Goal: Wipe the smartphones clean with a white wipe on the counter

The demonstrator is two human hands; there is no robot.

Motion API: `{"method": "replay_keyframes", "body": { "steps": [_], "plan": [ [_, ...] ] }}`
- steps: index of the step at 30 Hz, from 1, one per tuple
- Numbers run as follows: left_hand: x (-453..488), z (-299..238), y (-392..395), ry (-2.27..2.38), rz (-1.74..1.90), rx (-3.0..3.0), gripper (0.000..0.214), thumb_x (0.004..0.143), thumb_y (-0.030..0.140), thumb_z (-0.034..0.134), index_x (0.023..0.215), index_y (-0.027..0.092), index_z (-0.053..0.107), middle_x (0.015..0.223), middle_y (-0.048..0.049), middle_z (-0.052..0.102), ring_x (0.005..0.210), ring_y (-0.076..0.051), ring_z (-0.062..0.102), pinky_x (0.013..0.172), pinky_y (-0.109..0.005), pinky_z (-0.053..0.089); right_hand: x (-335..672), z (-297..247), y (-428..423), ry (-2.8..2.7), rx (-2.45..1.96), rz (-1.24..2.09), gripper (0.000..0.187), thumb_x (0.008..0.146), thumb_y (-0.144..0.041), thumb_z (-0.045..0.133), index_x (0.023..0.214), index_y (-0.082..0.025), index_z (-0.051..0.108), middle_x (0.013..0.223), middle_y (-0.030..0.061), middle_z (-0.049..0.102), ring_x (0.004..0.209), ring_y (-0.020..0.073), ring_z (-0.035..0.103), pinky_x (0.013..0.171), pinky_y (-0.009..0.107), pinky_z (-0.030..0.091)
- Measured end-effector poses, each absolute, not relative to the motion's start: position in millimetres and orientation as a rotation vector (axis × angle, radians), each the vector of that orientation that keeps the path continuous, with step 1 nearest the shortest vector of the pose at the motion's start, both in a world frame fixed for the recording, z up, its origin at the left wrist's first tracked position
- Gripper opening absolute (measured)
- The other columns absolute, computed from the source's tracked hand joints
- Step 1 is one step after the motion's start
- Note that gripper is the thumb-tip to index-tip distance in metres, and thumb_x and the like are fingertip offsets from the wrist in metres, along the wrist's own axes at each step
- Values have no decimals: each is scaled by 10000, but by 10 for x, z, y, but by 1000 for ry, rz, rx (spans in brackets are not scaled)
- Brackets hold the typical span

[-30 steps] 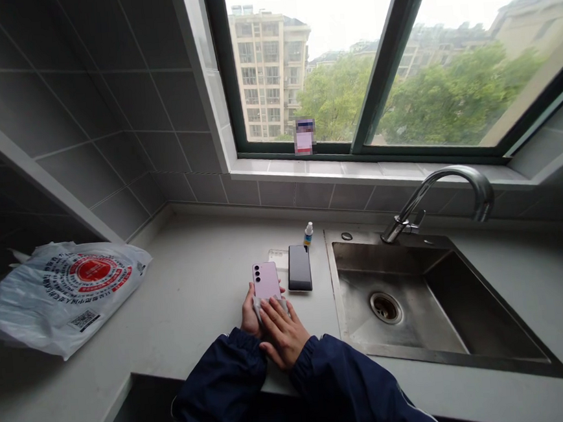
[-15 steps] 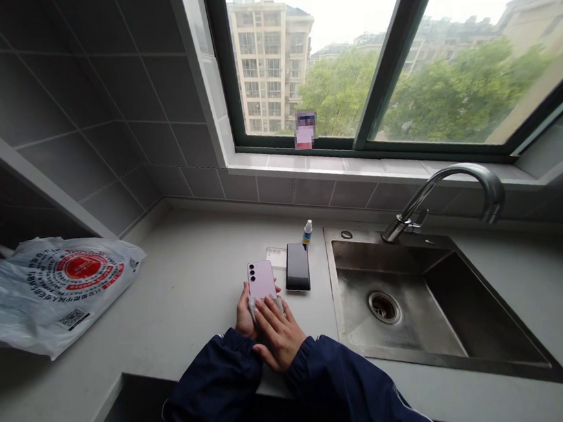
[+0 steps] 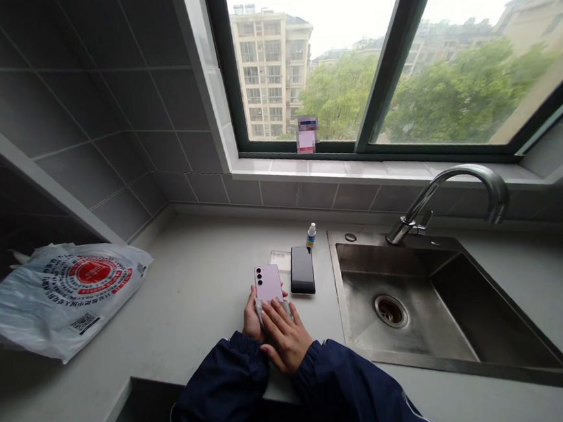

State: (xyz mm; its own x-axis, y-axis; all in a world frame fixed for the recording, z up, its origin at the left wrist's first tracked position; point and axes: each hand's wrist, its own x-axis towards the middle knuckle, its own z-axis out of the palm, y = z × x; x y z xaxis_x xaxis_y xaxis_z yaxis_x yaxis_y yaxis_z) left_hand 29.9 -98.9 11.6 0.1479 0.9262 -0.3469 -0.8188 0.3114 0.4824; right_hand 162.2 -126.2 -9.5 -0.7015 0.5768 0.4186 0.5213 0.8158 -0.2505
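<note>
Ok so from my end of the head cam feed: my left grip (image 3: 252, 320) is closed around a pale pink phone (image 3: 268, 285), thumb up one edge and fingertips peeking out on the other. The phone's back faces up, with its three lenses at the end away from me. My right grip (image 3: 288, 340) lies across the lower part of it, fingers stretched out over a greyish cloth (image 3: 259, 309). Honestly can't tell if that one is pinching the cloth or only pressing it down.

Just right of the grip, a dark phone (image 3: 302, 271) lies screen up on the pale desk (image 3: 207, 262). A clear case (image 3: 278, 257) pokes out just beyond the pink phone, partly hidden behind the dark one. Bit farther past the grip there's a little white-capped bottle (image 3: 311, 236) standing upright. Well off to the right of the grip I've got a steel sink (image 3: 430, 310) with a curved faucet (image 3: 427, 194), and way over left, a printed plastic bag (image 3: 69, 306).
</note>
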Motion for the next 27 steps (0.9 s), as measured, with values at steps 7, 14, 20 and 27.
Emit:
{"method": "replay_keyframes", "body": {
  "steps": [7, 14, 20, 27],
  "plan": [
    [283, 68, -972, 619, 1256, 199, 622, 873, 602, 452, 1224, 110, 601, 959, -154, 720, 848, -283, 697, 817, -403, 532, 1627, -97, -1253, -2490, -814, 147, 657, 935, -367, 484, 1508, -121, 277, 1548, 134, 288, 1457, 319, 173, 1153, 588, 184],
    [313, 11, -952, 582, 1249, 175, 624, 878, 617, 435, 1172, 106, 636, 1012, -158, 717, 978, -311, 677, 922, -441, 507, 1615, -96, -1223, -2474, -892, 155, 680, 939, -341, 470, 1531, -139, 205, 1563, 118, 253, 1462, 308, 160, 1165, 582, 121],
    [341, -21, -933, 560, 1275, 145, 579, 942, 541, 356, 1266, 123, 591, 1176, -164, 678, 1201, -292, 577, 1094, -430, 378, 1549, -8, -1104, -2470, -1024, 158, 757, 939, -404, 472, 1545, -130, 112, 1585, 124, 154, 1469, 314, 120, 1161, 587, 42],
    [400, -46, -908, 549, 1342, 150, 493, 978, 449, 333, 1398, 230, 471, 1377, -74, 566, 1374, -233, 400, 1146, -395, 299, 1419, 187, -638, -2433, -1160, 177, 707, 950, -373, 445, 1543, -148, 134, 1585, 105, 154, 1467, 309, 134, 1135, 607, 131]
  ]
}}
